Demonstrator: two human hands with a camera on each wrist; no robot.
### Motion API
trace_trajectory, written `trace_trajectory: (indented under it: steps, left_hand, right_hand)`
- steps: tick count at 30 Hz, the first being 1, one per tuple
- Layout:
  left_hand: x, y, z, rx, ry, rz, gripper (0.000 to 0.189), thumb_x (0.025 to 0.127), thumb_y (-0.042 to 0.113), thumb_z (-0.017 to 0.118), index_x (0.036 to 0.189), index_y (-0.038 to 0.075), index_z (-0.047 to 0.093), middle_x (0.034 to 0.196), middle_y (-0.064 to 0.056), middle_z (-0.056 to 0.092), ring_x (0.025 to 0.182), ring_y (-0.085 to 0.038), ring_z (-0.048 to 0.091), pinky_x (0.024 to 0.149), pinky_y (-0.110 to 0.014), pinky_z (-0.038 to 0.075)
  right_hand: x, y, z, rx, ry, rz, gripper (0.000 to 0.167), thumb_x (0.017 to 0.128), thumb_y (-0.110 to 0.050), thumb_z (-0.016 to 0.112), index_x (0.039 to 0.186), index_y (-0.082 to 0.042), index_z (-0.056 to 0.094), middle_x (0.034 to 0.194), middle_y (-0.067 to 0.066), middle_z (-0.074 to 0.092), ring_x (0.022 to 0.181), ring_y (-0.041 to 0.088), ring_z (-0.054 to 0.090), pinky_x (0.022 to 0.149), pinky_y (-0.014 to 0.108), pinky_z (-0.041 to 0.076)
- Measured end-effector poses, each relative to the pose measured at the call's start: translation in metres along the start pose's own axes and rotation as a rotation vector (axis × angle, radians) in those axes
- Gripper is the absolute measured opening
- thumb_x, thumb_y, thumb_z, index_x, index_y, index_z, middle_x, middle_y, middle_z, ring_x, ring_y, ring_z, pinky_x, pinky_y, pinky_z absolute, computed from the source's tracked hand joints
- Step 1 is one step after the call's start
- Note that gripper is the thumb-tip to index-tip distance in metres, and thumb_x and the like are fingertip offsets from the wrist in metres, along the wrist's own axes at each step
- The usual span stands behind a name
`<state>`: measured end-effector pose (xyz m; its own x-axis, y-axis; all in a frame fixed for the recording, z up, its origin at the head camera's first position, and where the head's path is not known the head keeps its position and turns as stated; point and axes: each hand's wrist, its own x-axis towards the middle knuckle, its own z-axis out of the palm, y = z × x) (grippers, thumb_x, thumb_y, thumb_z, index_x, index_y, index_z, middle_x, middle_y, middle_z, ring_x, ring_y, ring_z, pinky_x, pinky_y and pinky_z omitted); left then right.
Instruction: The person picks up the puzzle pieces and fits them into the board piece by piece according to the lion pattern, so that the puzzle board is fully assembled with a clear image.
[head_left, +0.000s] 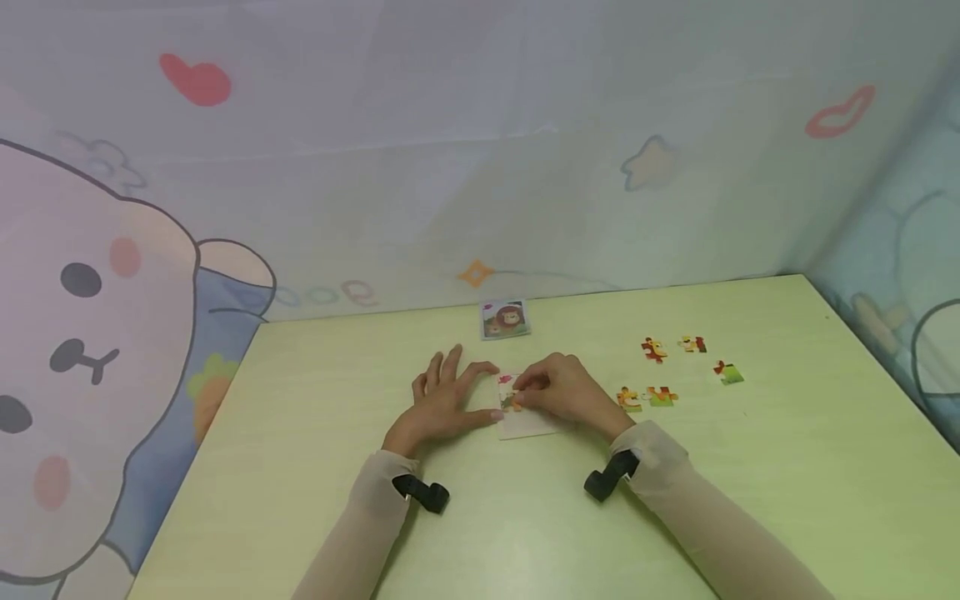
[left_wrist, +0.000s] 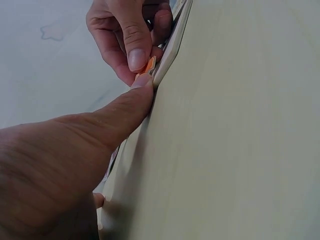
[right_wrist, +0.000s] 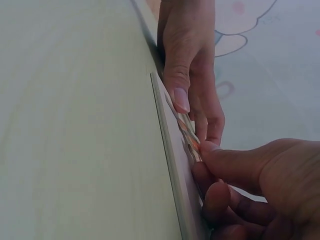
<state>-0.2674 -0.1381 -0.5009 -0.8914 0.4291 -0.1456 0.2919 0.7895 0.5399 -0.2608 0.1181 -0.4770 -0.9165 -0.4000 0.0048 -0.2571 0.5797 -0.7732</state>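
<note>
A small flat puzzle board (head_left: pixel 525 427) lies on the table, with a pink print in its upper left corner. My right hand (head_left: pixel 562 390) is over the board and pinches an orange puzzle piece (left_wrist: pixel 150 65) between thumb and fingertips, low over the board's left part. Much of the board is hidden under this hand. At the board's left edge, my left hand (head_left: pixel 442 402) has its fingers spread, with index fingertip at the upper corner and thumb (right_wrist: pixel 181 100) lower along the edge.
Behind the board lies a square picture card (head_left: pixel 506 321) showing a lion. Several loose puzzle pieces are to the right: a red and yellow piece (head_left: pixel 654 350), a red-cornered piece (head_left: pixel 693 344), a green piece (head_left: pixel 728 372), and an orange-green pair (head_left: pixel 660 397). A printed cloth (head_left: pixel 420 167) hangs behind the table.
</note>
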Motion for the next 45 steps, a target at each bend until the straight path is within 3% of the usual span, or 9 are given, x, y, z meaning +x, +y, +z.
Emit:
trace_trajectory:
  steps: [6, 14, 20, 29, 45]
  left_hand:
    - [-0.001, 0.0, 0.0, -0.01, 0.01, 0.014, 0.069, 0.095, 0.064, 0.073, 0.154, 0.047, 0.042, 0.183, -0.013, -0.01, 0.165, -0.05, -0.018, 0.124, -0.073, -0.003]
    - [0.0, -0.002, 0.002, -0.009, 0.007, 0.01, 0.069, 0.095, 0.064, 0.073, 0.154, 0.048, 0.042, 0.182, -0.014, -0.01, 0.165, -0.05, -0.018, 0.124, -0.072, -0.003]
    - [0.0, -0.001, 0.001, -0.008, 0.005, 0.007, 0.069, 0.094, 0.064, 0.074, 0.154, 0.048, 0.042, 0.182, -0.014, -0.01, 0.166, -0.049, -0.018, 0.124, -0.072, -0.003]
    - [0.0, 0.001, 0.001, 0.0, 0.01, 0.002, 0.069, 0.094, 0.064, 0.074, 0.154, 0.047, 0.043, 0.182, -0.014, -0.008, 0.166, -0.049, -0.017, 0.124, -0.073, -0.002]
    - [-0.002, 0.002, 0.0, -0.011, 0.014, 0.008, 0.068, 0.095, 0.063, 0.074, 0.154, 0.048, 0.044, 0.183, -0.014, -0.008, 0.166, -0.048, -0.017, 0.124, -0.072, -0.003]
  right_hand:
    - [0.0, -0.002, 0.002, -0.048, 0.031, 0.0, 0.015, 0.093, -0.023, 0.085, 0.103, -0.012, 0.085, 0.087, -0.003, 0.081, 0.079, 0.009, 0.062, 0.073, 0.027, 0.047]
    - [-0.001, -0.002, 0.001, -0.055, 0.003, 0.011, 0.012, 0.093, -0.024, 0.085, 0.1, -0.014, 0.086, 0.09, -0.002, 0.083, 0.078, 0.009, 0.061, 0.071, 0.027, 0.047]
    - [-0.001, -0.001, 0.003, -0.091, 0.036, -0.043, 0.012, 0.095, -0.023, 0.084, 0.102, -0.014, 0.085, 0.09, -0.002, 0.083, 0.08, 0.006, 0.065, 0.074, 0.027, 0.051]
    - [-0.003, -0.004, 0.01, -0.168, 0.08, -0.037, 0.007, 0.094, -0.026, 0.083, 0.099, -0.02, 0.082, 0.071, -0.005, 0.064, 0.066, 0.01, 0.05, 0.063, 0.027, 0.037]
    - [-0.003, -0.003, 0.011, -0.161, 0.064, -0.024, 0.009, 0.096, -0.026, 0.081, 0.103, -0.021, 0.08, 0.071, -0.004, 0.062, 0.066, 0.011, 0.049, 0.061, 0.029, 0.036]
